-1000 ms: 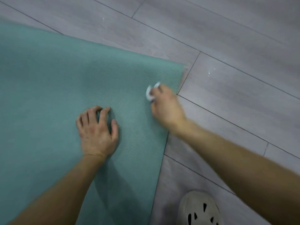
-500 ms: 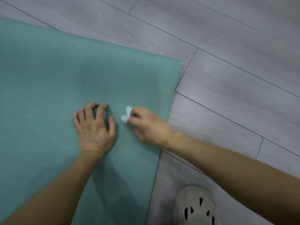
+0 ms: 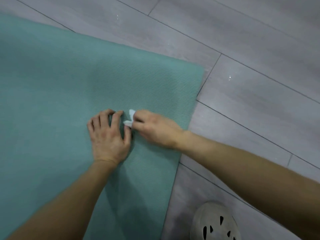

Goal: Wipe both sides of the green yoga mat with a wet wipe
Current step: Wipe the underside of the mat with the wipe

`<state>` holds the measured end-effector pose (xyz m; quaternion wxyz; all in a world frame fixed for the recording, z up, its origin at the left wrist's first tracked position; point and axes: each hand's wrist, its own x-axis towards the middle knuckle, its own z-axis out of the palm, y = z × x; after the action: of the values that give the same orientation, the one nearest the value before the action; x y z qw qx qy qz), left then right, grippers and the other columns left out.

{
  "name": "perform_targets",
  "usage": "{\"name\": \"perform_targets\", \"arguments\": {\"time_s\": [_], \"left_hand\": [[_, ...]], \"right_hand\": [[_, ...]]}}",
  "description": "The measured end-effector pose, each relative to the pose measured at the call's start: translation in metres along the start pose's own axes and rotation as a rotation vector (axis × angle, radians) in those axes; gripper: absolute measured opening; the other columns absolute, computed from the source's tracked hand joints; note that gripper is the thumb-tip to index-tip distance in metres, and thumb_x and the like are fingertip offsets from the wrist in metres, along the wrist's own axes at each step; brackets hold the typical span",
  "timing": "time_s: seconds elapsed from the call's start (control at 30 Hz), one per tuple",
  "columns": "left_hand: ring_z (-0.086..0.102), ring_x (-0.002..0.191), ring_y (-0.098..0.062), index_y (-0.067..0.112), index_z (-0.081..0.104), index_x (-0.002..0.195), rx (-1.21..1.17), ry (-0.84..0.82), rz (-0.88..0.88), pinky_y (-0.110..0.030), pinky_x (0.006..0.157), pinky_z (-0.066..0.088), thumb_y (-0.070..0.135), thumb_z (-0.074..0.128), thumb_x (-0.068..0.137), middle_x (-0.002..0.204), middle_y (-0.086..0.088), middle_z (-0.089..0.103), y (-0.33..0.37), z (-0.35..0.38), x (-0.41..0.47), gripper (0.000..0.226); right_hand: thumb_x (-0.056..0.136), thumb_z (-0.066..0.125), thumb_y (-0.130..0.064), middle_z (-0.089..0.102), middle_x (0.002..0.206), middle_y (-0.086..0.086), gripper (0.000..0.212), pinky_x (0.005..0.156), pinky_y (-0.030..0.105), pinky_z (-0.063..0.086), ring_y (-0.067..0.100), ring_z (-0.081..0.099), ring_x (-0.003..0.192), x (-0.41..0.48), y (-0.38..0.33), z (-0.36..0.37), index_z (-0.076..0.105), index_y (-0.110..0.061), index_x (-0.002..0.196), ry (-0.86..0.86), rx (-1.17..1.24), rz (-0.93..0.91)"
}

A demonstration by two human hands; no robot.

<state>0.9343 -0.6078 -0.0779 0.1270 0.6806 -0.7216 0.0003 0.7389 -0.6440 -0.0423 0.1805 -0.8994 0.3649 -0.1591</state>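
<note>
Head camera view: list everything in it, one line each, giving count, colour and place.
yoga mat: one, green, spread flat on the floor, left and centre.
wet wipe: one, white, bunched, on the mat between the two hands.
floor: grey planks, top and right.
shoe: one, off-white with dark holes, on the floor at bottom right, beside the mat's edge.
left hand: one, rests on the mat, fingers bent.
right hand: one, its fingers pinch the wet wipe against the mat.
</note>
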Motion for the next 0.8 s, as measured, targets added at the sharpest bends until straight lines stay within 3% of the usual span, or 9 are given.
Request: {"name": "perform_targets", "arguments": {"time_s": [0.07,0.17,0.23,0.3,0.47,0.6,0.67,0.73,0.8], "left_hand": [[0.048,0.119,-0.036,0.014,0.063,0.132,-0.007,0.011,0.001,-0.054,0.109,0.035,0.035,0.061,0.096,0.129,-0.012,0.052,-0.001,0.001,0.000,0.042],[0.049,0.119,-0.035,0.014,0.063,0.132,-0.008,0.008,-0.003,-0.053,0.109,0.034,0.035,0.062,0.096,0.129,-0.011,0.052,0.000,0.001,-0.001,0.042],[0.049,0.119,-0.035,0.014,0.063,0.132,-0.007,0.003,-0.003,-0.054,0.109,0.034,0.036,0.061,0.096,0.128,-0.011,0.051,0.001,0.000,0.000,0.043],[0.049,0.119,-0.035,0.014,0.063,0.132,-0.009,-0.005,-0.007,-0.054,0.109,0.035,0.037,0.060,0.096,0.129,-0.011,0.051,0.001,0.000,0.001,0.043],[0.049,0.116,-0.037,0.014,0.064,0.131,0.007,0.011,-0.008,-0.055,0.107,0.037,0.038,0.059,0.094,0.128,-0.012,0.053,0.002,-0.001,0.000,0.044],[0.049,0.118,-0.036,0.015,0.064,0.132,0.001,-0.001,-0.010,-0.055,0.109,0.035,0.038,0.059,0.095,0.128,-0.011,0.052,0.002,-0.003,0.001,0.044],[0.049,0.119,-0.035,0.015,0.064,0.132,0.002,-0.014,-0.014,-0.053,0.110,0.035,0.039,0.059,0.096,0.129,-0.010,0.051,0.003,-0.004,0.001,0.044],[0.050,0.118,-0.034,0.016,0.064,0.133,0.009,-0.030,-0.009,-0.052,0.109,0.035,0.040,0.059,0.096,0.130,-0.010,0.053,0.004,-0.006,0.001,0.044],[0.051,0.116,-0.035,0.017,0.063,0.134,0.030,-0.052,0.017,-0.052,0.107,0.037,0.041,0.059,0.097,0.129,-0.010,0.054,0.000,-0.007,0.004,0.044]], "right_hand": [[0.105,0.058,-0.025,0.060,0.104,-0.006,0.014,0.075,0.029,0.035,0.010,0.057,0.098,0.009,0.048,-0.033,0.065,-0.014,0.101,0.106,-0.120,0.175],[0.095,0.052,-0.008,0.060,0.115,0.011,0.023,0.083,0.031,0.043,0.030,0.061,0.104,0.020,0.126,-0.101,0.071,-0.007,0.107,0.383,-0.318,0.612],[0.093,0.050,-0.007,0.061,0.115,0.011,0.026,0.084,0.027,0.043,0.029,0.061,0.101,0.024,0.132,-0.112,0.073,-0.008,0.107,0.477,-0.271,0.741],[0.096,0.053,-0.010,0.062,0.108,0.013,0.022,0.081,0.032,0.046,0.032,0.064,0.094,0.027,0.098,-0.077,0.074,-0.007,0.103,0.426,-0.167,0.667],[0.102,0.048,-0.023,0.062,0.098,0.017,0.032,0.073,0.042,0.055,0.035,0.061,0.089,0.017,0.012,0.000,0.072,-0.002,0.098,0.035,0.017,0.141],[0.102,0.053,-0.018,0.062,0.114,0.016,0.025,0.092,0.038,0.051,0.026,0.058,0.101,0.031,0.087,-0.062,0.069,-0.005,0.118,0.316,-0.103,0.447],[0.102,0.049,-0.019,0.058,0.119,0.013,0.029,0.090,0.043,0.052,0.028,0.059,0.100,0.036,0.113,-0.083,0.068,-0.007,0.122,0.388,-0.155,0.616],[0.102,0.046,-0.026,0.056,0.111,0.014,0.033,0.081,0.039,0.050,0.029,0.059,0.093,0.046,0.097,-0.067,0.070,-0.005,0.110,0.394,-0.128,0.577],[0.102,0.048,-0.028,0.056,0.103,0.016,0.032,0.073,0.041,0.048,0.033,0.058,0.088,0.057,0.055,-0.030,0.068,-0.003,0.100,0.252,-0.035,0.328]]}}
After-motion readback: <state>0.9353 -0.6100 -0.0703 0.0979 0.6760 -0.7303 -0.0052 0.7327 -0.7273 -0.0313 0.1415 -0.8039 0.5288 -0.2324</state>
